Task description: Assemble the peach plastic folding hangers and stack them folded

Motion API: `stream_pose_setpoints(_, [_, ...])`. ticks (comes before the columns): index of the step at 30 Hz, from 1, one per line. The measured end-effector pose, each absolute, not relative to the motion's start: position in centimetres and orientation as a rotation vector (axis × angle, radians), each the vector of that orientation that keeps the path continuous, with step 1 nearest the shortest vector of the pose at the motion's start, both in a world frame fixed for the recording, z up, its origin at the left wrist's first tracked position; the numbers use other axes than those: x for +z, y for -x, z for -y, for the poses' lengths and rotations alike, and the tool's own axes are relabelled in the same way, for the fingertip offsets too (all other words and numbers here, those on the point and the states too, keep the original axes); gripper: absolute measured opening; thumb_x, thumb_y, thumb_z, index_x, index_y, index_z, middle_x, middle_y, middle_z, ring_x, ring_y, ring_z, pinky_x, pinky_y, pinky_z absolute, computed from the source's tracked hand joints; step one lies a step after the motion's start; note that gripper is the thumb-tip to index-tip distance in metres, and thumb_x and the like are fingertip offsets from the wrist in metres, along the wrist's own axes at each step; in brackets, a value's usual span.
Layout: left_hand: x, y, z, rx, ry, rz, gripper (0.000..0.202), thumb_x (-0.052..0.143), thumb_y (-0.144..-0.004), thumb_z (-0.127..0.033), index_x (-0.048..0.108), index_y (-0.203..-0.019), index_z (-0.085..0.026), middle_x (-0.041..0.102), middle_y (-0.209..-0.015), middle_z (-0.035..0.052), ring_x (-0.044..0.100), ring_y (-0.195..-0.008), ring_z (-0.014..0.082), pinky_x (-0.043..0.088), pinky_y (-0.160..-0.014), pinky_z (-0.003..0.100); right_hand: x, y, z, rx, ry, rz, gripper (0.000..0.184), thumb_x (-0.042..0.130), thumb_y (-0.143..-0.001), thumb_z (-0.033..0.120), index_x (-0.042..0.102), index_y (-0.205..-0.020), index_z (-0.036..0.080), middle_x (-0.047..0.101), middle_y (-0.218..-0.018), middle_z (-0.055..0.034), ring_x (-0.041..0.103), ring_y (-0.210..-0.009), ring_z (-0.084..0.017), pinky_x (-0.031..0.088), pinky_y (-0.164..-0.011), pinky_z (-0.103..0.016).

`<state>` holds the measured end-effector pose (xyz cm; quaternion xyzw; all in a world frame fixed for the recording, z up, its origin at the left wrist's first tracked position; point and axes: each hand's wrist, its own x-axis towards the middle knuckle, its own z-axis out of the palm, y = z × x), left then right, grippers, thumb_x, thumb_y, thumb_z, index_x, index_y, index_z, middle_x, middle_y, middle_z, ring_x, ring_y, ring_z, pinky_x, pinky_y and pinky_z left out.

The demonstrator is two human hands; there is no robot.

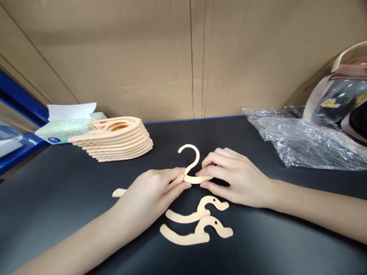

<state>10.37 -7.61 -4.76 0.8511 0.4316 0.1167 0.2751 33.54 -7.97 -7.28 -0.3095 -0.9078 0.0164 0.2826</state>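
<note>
A cream folding clothes hanger [197, 179] is held between my two hands, its curved hook pointing up and away from me. My left hand [156, 187] pinches its left arm close to the joint, thumb in front. My right hand [233, 175] grips the right arm between thumb and fingers. The end of a cream piece [119, 193] sticks out on the left of my left hand. Below the hands, two cream duck-head-shaped hanger pieces lie on the black table: an upper piece [186, 217] and a lower piece [185, 239], touching or slightly overlapping.
A stack of several cream folded hangers [123, 143] stands at the back left, beside a tissue pack [65, 126]. Crumpled clear plastic [309, 141] lies at the back right, near a transparent bag [341, 95] with beige straps. Brown cardboard [143, 57] rises behind the black table [281, 244].
</note>
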Motion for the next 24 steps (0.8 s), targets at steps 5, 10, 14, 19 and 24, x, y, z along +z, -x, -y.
stream_pose_setpoints(5, [-4.71, -10.34, 7.64, 0.352, -2.272, -1.181, 0.027, 0.051, -0.094, -0.039, 0.069, -0.091, -0.02, 0.067, -0.073, -0.0004, 0.059, -0.065, 0.0147, 0.04, -0.057, 0.019, -7.01, -33.52, 8.06, -0.034, 0.789, 2.376, 0.013, 0.058, -0.093, 0.021, 0.07, -0.094, 0.018, 0.066, -0.097, -0.006, 0.056, -0.084, -0.017, 0.04, -0.074, -0.032])
stream_pose_setpoints(10, [-4.93, -10.31, 7.68, 0.305, -2.337, -1.2, 0.031, 0.046, -0.096, -0.041, 0.067, -0.091, -0.018, 0.06, -0.066, -0.0021, 0.049, -0.056, 0.012, 0.033, -0.051, 0.02, -6.94, -33.52, 8.43, -0.208, 0.682, 2.308, 0.018, 0.056, -0.094, 0.021, 0.07, -0.084, 0.016, 0.067, -0.078, -0.0038, 0.054, -0.067, -0.014, 0.038, -0.062, -0.03])
stream_pose_setpoints(14, [-5.09, -10.3, 7.62, 0.292, -2.345, -1.191, 0.032, 0.044, -0.097, -0.041, 0.065, -0.092, -0.017, 0.059, -0.066, -0.0021, 0.051, -0.057, 0.0119, 0.033, -0.052, 0.02, -7.45, -33.49, 8.6, -0.153, 0.657, 2.348, 0.018, 0.054, -0.096, 0.02, 0.07, -0.089, 0.014, 0.07, -0.069, -0.0009, 0.061, -0.061, -0.012, 0.042, -0.057, -0.027])
stream_pose_setpoints(19, [-5.34, -10.23, 7.55, 0.362, -2.357, -1.16, 0.028, 0.047, -0.097, -0.038, 0.066, -0.092, -0.019, 0.065, -0.071, -0.0017, 0.059, -0.062, 0.0127, 0.038, -0.055, 0.019, -7.75, -33.52, 8.43, -0.052, 0.756, 2.331, 0.015, 0.055, -0.095, 0.019, 0.069, -0.098, 0.017, 0.074, -0.078, 0.0011, 0.066, -0.067, -0.012, 0.046, -0.064, -0.025])
stream_pose_setpoints(24, [-5.45, -10.26, 7.65, 0.399, -2.362, -1.147, 0.025, 0.048, -0.097, -0.036, 0.067, -0.093, -0.021, 0.069, -0.077, -0.0014, 0.063, -0.067, 0.0137, 0.043, -0.059, 0.019, -7.61, -33.45, 8.22, -0.003, 0.796, 2.374, 0.016, 0.054, -0.095, 0.019, 0.068, -0.103, 0.017, 0.075, -0.088, -0.0005, 0.067, -0.076, -0.014, 0.047, -0.069, -0.027])
